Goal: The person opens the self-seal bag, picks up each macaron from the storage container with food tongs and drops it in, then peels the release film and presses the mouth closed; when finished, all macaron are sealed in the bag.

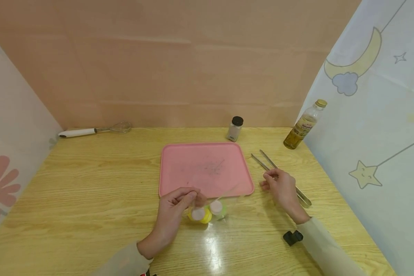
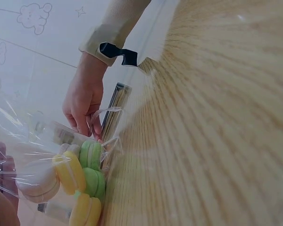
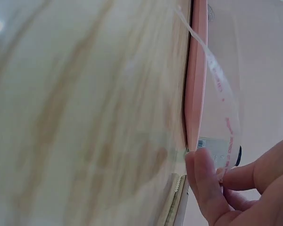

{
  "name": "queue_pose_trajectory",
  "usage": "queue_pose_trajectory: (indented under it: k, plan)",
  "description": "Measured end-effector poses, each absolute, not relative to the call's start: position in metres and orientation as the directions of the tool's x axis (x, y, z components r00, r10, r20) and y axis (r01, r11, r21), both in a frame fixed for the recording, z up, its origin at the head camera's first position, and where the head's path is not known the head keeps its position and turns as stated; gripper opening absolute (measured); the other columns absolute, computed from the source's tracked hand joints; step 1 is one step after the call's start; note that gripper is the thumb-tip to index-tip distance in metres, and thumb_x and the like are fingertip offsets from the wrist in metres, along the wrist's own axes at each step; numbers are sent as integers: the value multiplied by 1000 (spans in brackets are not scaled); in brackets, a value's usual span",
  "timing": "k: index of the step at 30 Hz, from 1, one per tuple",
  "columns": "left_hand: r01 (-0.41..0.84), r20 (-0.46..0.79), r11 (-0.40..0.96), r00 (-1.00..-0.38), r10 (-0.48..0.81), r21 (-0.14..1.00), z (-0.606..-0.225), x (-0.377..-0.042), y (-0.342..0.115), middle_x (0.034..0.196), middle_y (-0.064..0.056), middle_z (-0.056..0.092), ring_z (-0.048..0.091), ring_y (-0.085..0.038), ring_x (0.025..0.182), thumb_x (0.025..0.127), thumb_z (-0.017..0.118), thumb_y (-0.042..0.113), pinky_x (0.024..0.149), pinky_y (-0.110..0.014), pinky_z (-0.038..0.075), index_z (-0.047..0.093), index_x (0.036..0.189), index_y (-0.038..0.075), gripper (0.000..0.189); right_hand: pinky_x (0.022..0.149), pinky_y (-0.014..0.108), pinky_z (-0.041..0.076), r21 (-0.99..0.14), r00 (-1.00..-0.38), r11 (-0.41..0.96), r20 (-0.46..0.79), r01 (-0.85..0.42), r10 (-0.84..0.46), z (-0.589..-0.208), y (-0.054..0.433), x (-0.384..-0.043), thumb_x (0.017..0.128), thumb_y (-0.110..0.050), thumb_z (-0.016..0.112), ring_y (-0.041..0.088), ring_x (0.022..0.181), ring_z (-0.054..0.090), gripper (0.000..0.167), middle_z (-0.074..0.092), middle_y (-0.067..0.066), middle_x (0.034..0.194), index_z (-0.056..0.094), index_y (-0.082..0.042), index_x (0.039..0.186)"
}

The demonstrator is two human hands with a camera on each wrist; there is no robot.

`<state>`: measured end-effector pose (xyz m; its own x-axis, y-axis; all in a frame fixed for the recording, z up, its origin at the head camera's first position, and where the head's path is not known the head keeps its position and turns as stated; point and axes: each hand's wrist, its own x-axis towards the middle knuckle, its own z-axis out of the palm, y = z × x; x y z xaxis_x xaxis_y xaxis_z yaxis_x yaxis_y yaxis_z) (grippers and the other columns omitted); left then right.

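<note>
My left hand (image 1: 172, 212) pinches the edge of a clear plastic bag (image 2: 14, 125) just in front of the pink tray. Several macarons lie in the bag, among them a yellow macaron (image 2: 70, 173), a green macaron (image 2: 91, 154) and a whitish macaron (image 2: 37, 181). My right hand (image 1: 281, 189), to the right of the tray, pinches a clear strip (image 3: 219, 77) with red print between thumb and fingers. The strip curves away toward the tray side; whether it is still joined to the bag I cannot tell.
The pink tray (image 1: 200, 168) lies mid-table. Metal tongs (image 1: 303, 197) lie under and beside my right hand. Behind stand a black-capped jar (image 1: 234, 129) and an oil bottle (image 1: 301, 128) near the right wall. A whisk (image 1: 93, 131) lies at the back left.
</note>
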<state>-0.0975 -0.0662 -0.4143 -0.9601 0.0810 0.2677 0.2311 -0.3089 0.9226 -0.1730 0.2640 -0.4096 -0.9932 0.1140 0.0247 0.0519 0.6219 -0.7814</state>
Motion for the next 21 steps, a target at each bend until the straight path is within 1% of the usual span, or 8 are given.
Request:
queue_pose_trajectory:
  k: [2,4,8,11,14,17,19,21]
  plan:
    - [229,267,-314,-960,81,921,-415,-98,-66,94,-12,76,74,-21,88,100,61,3,83,-34,58,65,107,-17,22,66,33,60,-774,-995,632,24,46,102,-410,265,-173,105,-11,57,28,78,74,22,73,20,92,64,8,112]
    - [229,269,-322,-960,84,919,-415,-98,-66,94,-12,76,74,-22,88,101,61,3,83,-35,58,64,108,-19,23,63,32,59,-742,-995,670,37,35,93,-410,265,-174,104,-13,59,27,76,73,21,73,18,92,67,6,110]
    - [225,266,-325,-960,89,919,-415,-98,-66,95,-13,76,74,-22,88,101,61,4,82,-37,59,62,109,-20,25,53,31,48,-664,-995,748,68,6,69,-410,267,-175,102,-19,64,22,65,62,20,71,13,87,72,-1,106]
    - [218,258,-320,-962,88,922,-414,-98,-66,95,-13,76,74,-22,88,101,61,5,82,-36,59,63,109,-19,25,51,31,44,-636,-997,772,69,-7,47,-410,269,-176,100,-21,68,19,63,57,19,71,11,88,75,-4,105]
    - [213,252,-316,-964,86,924,-414,-98,-66,95,-13,76,74,-22,88,101,61,6,82,-36,59,63,109,-19,26,55,30,46,-634,-998,773,53,-10,31,-410,269,-176,98,-19,70,19,68,61,18,73,9,90,77,-4,105]
    - [208,246,-317,-966,85,925,-413,-98,-66,95,-13,76,74,-22,88,101,62,6,82,-36,59,62,109,-20,27,60,30,53,-670,-1000,742,10,11,23,-409,270,-177,98,-15,69,20,72,68,19,74,11,88,76,0,108]
    - [206,245,-319,-966,85,925,-413,-98,-66,95,-13,76,74,-22,88,101,62,6,82,-37,59,62,109,-21,28,63,30,57,-697,-999,716,-22,34,26,-408,270,-177,100,-12,66,21,73,71,23,74,12,86,73,4,114]
    - [206,245,-323,-966,86,924,-413,-98,-66,95,-13,76,74,-22,88,101,61,6,82,-37,59,62,109,-21,28,60,29,57,-706,-999,707,-31,41,27,-406,270,-176,101,-10,63,23,71,72,26,74,13,85,69,8,120]
